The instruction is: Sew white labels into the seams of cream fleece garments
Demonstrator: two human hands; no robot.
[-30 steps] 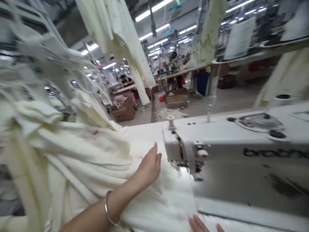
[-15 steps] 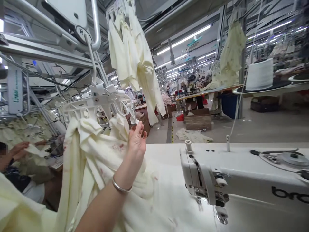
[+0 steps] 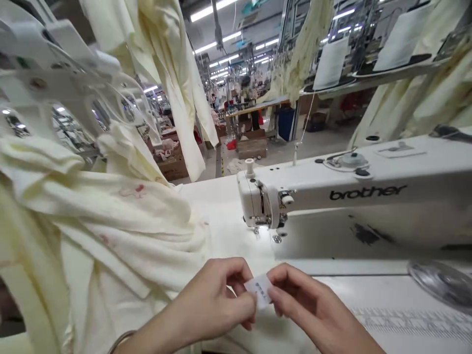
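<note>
Between my two hands is a small white label (image 3: pixel 260 290) with dark print. My left hand (image 3: pixel 217 295) pinches its left edge, fingers curled. On the other edge, the thumb and fingertips of my right hand (image 3: pixel 306 300) close on it. Both hands are low in view, just in front of the white sewing machine (image 3: pixel 260 201) marked "brother". Pale yellow cloth (image 3: pixel 147 216) with small pinkish prints lies to the left, spread partly onto the machine table, its upper end hanging from a white clip hanger (image 3: pixel 40 88).
More pale yellow pieces (image 3: pixel 173 73) hang behind the table. White thread cones (image 3: pixel 332 64) stand on a rack at the back right. A clear ruler strip (image 3: pixel 413 319) and a transparent round object (image 3: pixel 440 282) lie at the right. Cardboard boxes (image 3: pixel 252 147) sit on the floor beyond.
My left hand has come down from the hanger to the table front. My right hand has come into view, and the label is now between both hands. The view has turned right and down.
</note>
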